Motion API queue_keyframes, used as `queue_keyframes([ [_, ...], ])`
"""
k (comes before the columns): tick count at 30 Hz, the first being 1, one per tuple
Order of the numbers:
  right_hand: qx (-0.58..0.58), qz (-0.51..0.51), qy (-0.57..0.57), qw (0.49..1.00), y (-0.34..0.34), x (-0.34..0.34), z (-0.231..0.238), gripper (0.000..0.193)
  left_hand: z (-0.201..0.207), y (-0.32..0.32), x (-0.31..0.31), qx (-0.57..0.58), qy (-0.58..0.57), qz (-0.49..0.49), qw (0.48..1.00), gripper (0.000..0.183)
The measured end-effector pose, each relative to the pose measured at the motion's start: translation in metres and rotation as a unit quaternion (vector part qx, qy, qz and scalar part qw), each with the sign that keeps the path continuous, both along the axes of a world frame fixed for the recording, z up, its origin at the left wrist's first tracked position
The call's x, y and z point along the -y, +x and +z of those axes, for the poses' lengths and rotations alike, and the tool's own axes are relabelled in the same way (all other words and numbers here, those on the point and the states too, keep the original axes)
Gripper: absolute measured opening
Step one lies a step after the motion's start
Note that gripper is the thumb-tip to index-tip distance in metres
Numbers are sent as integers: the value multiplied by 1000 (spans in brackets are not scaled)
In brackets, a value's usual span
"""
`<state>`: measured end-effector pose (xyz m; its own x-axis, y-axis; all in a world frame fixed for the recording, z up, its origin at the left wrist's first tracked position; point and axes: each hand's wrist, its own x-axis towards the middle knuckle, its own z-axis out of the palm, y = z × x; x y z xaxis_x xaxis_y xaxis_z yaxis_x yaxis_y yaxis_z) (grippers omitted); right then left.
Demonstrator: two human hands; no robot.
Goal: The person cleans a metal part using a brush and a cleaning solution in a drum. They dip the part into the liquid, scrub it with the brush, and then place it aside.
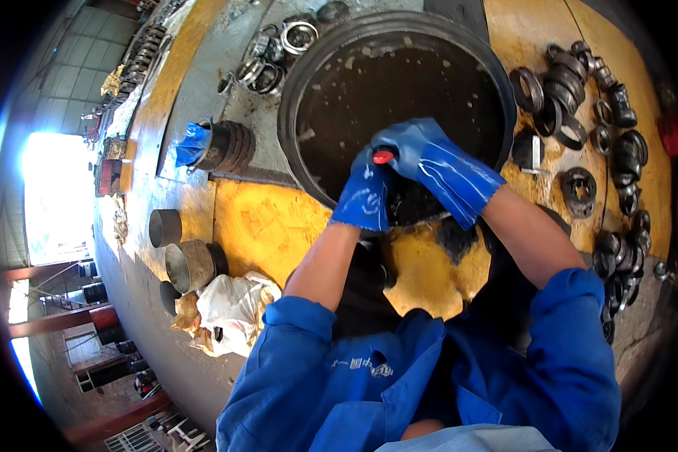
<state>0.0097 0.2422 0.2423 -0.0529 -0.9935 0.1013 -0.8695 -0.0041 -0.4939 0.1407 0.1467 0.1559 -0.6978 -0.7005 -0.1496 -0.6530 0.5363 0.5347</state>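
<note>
My left hand (366,188) and my right hand (422,151), both in blue rubber gloves, are close together over the near side of a large round black tub (288,124). Dark liquid (407,87) with pale flecks on its surface fills the tub. The fingers of both hands are curled and closed. A small red end piece (383,157) shows between the gloves; the rest of what they hold is hidden. Just below the gloves, a dark, wet-looking object (414,203) is partly covered, and its kind cannot be made out.
Metal rings (300,36) lie beyond the tub's left side. Stacked dark rings (237,143) with a blue glove (193,143) stand at left. Many dark ring parts (565,87) line the right. Nearer left are metal cylinders (190,265) and a white plastic bag (230,309).
</note>
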Motion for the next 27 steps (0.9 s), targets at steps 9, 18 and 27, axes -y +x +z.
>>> queue_keyframes([
  [9,37,-119,51,991,-57,16,-41,30,20,3,-27,51,23,105,993,68],
  [18,77,-91,70,990,-57,15,-33,37,13,15,-31,84,-20,129,988,68],
  [27,86,-40,-2,996,-26,5,-12,29,16,3,-13,165,-5,38,986,61],
])
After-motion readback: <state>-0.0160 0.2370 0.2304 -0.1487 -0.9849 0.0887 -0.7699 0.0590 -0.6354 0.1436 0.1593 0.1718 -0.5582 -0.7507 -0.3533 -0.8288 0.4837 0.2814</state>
